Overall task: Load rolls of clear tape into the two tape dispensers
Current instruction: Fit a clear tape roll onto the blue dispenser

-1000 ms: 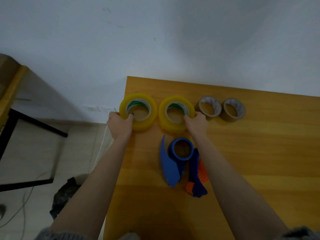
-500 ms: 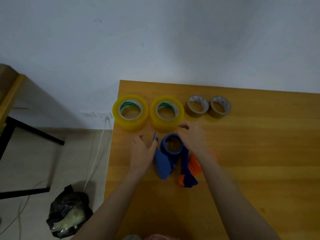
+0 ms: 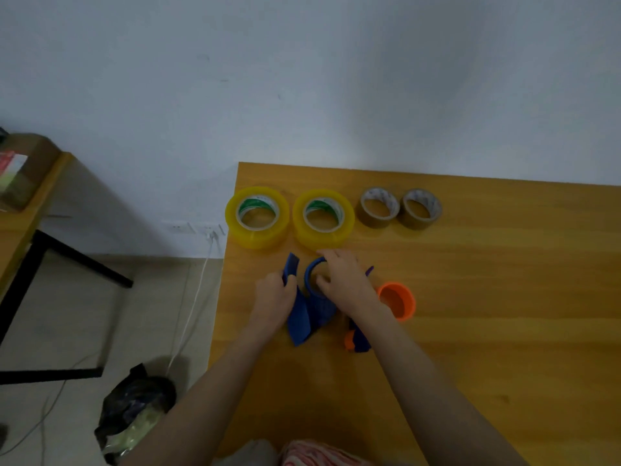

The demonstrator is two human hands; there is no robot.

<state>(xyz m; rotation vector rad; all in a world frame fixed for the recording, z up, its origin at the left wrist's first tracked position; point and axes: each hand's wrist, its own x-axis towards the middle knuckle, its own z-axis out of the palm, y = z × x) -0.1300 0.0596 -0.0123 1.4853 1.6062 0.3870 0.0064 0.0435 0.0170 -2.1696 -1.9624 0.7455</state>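
Two thick rolls of clear yellowish tape, a left roll (image 3: 257, 216) and a right roll (image 3: 323, 218), lie flat near the wooden table's far edge (image 3: 470, 280). Just in front of them is a blue tape dispenser (image 3: 311, 314). My left hand (image 3: 274, 297) grips its blue guard flap on the left. My right hand (image 3: 346, 280) holds the dispenser's round blue hub, fingers curled over its rim. An orange dispenser (image 3: 396, 301) with a round hub lies right of my right wrist, partly hidden by my arm.
Two smaller brown tape rolls (image 3: 379, 208) (image 3: 421, 210) sit to the right of the clear ones. The table's left edge is close to my left hand. Beyond it are the floor, a white cable (image 3: 191, 314), a dark bag (image 3: 134, 418) and a black-legged table (image 3: 20, 210).
Both hands left the two clear rolls and came back to the blue dispenser, which they now hold. The orange dispenser has come into plain view on the right.
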